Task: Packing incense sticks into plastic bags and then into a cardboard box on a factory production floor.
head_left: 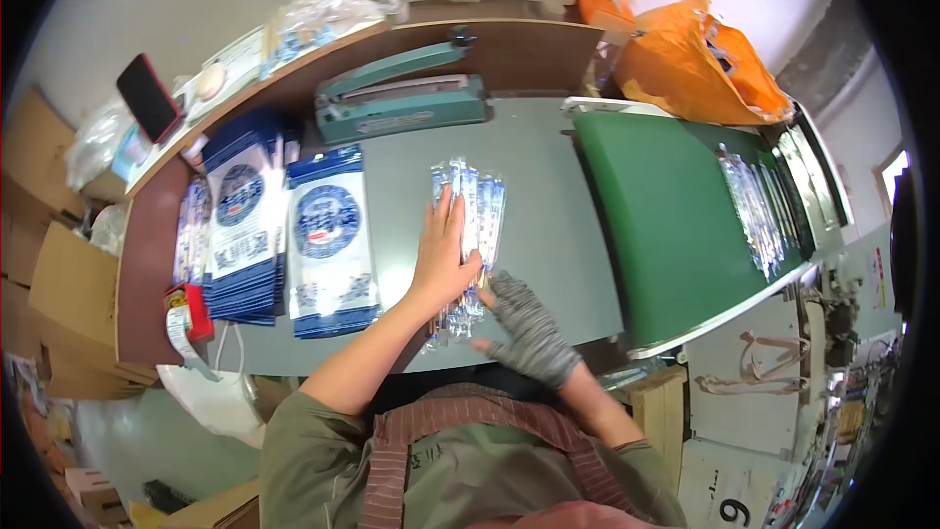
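A bunch of slim, clear-wrapped sticks (486,198) with blue and white print lies lengthwise on the grey table in front of me. My left hand (448,253), bare, rests on top of it with the fingers stretched out along the sticks and the thumb out to the right. Beside the near end of the bunch is my right hand (529,333), in a grey fingerless glove. Its thumb and fingers are apart, the tips at the sticks' right edge. To the left, a stack of blue and white flat pouches (331,245) lies on the table.
A second pouch stack (240,225) sits farther left, near a red tape dispenser (192,313). A green bar heat sealer (401,108) stands at the back. On the right, a green conveyor belt (646,216) carries more wrapped sticks (752,211). An orange bag (695,64) is behind it.
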Demonstrator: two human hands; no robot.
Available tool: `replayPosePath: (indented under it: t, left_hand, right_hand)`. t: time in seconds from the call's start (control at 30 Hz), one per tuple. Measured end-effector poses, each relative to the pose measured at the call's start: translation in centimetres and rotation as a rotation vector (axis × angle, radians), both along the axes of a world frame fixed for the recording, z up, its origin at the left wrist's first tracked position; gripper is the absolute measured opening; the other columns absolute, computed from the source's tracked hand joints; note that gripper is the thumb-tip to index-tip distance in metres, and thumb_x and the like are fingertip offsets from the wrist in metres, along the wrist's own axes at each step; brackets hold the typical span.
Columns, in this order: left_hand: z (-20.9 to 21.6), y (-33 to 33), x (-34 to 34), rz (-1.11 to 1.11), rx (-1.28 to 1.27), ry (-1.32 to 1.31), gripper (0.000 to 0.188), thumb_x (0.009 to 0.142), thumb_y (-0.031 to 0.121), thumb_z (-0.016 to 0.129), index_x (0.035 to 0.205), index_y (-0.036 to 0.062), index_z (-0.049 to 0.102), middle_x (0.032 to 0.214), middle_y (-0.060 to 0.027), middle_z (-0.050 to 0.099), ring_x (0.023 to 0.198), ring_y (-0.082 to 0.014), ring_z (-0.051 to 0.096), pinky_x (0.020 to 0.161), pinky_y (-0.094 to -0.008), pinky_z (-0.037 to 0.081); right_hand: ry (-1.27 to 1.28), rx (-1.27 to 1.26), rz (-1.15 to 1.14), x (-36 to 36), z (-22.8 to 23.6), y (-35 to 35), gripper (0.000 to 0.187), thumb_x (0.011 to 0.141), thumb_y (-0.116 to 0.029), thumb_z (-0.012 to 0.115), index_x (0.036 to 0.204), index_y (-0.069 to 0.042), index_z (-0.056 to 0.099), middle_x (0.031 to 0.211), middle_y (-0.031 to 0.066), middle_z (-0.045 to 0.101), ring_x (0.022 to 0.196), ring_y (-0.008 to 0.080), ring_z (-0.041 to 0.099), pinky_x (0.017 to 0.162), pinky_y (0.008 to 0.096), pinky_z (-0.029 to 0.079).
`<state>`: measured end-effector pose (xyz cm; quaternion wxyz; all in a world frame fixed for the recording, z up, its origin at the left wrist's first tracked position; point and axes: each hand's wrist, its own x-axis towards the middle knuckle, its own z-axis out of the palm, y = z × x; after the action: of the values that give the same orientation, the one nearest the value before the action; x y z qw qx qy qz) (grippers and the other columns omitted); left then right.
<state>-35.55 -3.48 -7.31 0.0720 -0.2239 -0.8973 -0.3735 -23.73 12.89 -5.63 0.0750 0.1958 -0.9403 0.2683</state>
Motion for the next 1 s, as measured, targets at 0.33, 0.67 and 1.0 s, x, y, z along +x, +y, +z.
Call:
replayPosePath:
  t: [0.33, 0.67, 1.0]
  left_hand:
    - [1.6, -1.7, 0.4, 0.300, 0.709, -0.713, 0.109, 0.073, 0.046, 0.070, 0.149, -0.0017, 0.007, 0.155, -0.0232, 0.008, 0.143, -0.0406, 0.011, 0.116, -0.0474, 0.017]
    - [7.2, -4.8, 4.5, 0.281, 0.738, -0.167, 0.106, 0.076, 0.053, 0.066, 0.146, -0.0040, 0.011, 0.139, -0.0268, 0.031, 0.132, -0.0439, 0.025, 0.107, -0.0560, 0.028]
    - [3.3, -3.7, 1.9, -0.080, 0.391, 0.537, 0.141, 0.055, 0.076, 0.070, 0.149, -0.0009, -0.002, 0.154, -0.0263, -0.002, 0.140, -0.0437, 0.011, 0.110, -0.0499, 0.023]
  right_hand:
    - [-0.489, -1.161, -0.234, -12.7, -2.7, -0.5, 0.053, 0.093, -0.016, 0.058, 0.141, -0.004, 0.037, 0.133, 0.0137, 0.049, 0.122, 0.0228, 0.046, 0.099, 0.0342, 0.042]
    - [-0.770, -0.930, 0.289, -21.3, -8.6, -6.3, 0.064, 0.090, -0.023, 0.062, 0.142, 0.000, 0.033, 0.143, 0.0162, 0.038, 0.128, 0.0287, 0.042, 0.105, 0.0390, 0.035]
    - [-0.620, -1.062, 0.300, -16.6, -3.7, -5.6, 0.063, 0.087, -0.020, 0.065, 0.140, 0.002, 0.037, 0.138, 0.0159, 0.044, 0.120, 0.0284, 0.050, 0.095, 0.0386, 0.046]
